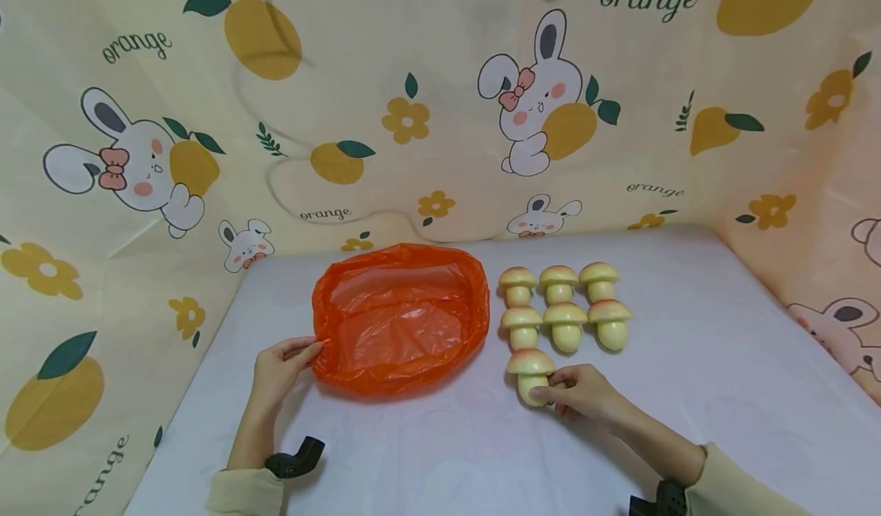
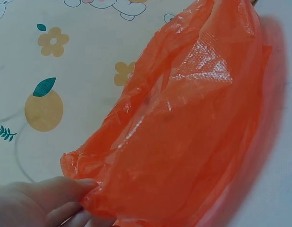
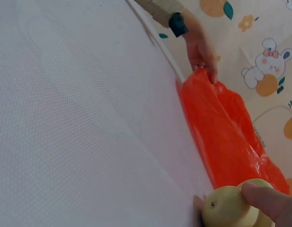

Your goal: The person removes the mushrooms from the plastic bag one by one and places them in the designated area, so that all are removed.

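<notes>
My left hand (image 1: pixel 281 367) pinches the left rim of an orange-red plastic bag (image 1: pixel 395 382), whose wide mouth is spread and faces up. In the left wrist view, thumb and fingers grip a fold of the bag (image 2: pixel 174 156). To the right of the bag, my right hand (image 1: pixel 585 394) holds the stem of the nearest toy mushroom (image 1: pixel 531 363), thumb in front and fingers at its right side. The right wrist view shows that mushroom's rounded stem end (image 3: pixel 228 208) under the thumb. Whether it touches the table cannot be told.
Behind the held one, several more toy mushrooms (image 1: pixel 566 326), pale yellow-green with reddish-tinged caps, stand close together in two rows. A white cloth covers the table (image 1: pixel 440 455). Cream cloth walls (image 1: pixel 440 42) with rabbit and orange prints rise at the back and sides.
</notes>
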### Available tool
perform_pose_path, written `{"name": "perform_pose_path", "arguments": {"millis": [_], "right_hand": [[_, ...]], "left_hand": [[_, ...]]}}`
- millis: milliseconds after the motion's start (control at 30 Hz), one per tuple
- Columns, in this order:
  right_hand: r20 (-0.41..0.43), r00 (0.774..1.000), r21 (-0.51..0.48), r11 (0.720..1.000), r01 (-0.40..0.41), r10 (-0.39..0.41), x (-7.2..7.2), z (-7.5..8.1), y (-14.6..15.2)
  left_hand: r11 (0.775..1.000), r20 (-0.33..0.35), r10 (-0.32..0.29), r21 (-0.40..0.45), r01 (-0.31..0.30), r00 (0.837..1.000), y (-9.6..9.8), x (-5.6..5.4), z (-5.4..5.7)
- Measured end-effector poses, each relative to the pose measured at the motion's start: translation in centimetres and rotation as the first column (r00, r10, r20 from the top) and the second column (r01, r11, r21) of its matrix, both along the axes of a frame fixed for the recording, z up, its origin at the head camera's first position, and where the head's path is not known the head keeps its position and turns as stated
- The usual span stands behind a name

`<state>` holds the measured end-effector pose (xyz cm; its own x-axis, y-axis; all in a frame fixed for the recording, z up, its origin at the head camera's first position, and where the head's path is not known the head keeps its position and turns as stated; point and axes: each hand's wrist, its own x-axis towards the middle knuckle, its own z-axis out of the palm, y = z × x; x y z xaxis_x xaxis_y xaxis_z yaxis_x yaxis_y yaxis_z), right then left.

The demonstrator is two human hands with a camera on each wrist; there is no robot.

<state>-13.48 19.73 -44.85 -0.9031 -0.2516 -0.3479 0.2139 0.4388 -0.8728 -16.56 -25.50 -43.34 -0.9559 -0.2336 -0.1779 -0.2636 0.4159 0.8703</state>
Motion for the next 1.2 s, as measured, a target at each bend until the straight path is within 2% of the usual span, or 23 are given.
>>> {"name": "perform_pose_path", "arguments": {"millis": [533, 767, 1200], "right_hand": [[0.018, 1.000, -0.009, 1.000, 0.002, -0.001, 0.1, -0.1, 0.3], [0.017, 1.000, -0.019, 1.000, 0.008, -0.007, 0.0, -0.3, 0.2], [-0.011, 0.999, 0.012, 0.999, 0.043, -0.043, -0.1, -0.3, 0.1]], "left_hand": [[0.996, -0.050, 0.021, -0.087, -0.025, 0.999, 0.6, 0.0, -0.1], [0.993, -0.030, 0.028, -0.110, -0.031, 0.999, 0.8, -0.1, 0.3], [0.988, -0.063, 0.005, -0.151, -0.014, 0.998, 1.3, -0.1, 0.9]]}}
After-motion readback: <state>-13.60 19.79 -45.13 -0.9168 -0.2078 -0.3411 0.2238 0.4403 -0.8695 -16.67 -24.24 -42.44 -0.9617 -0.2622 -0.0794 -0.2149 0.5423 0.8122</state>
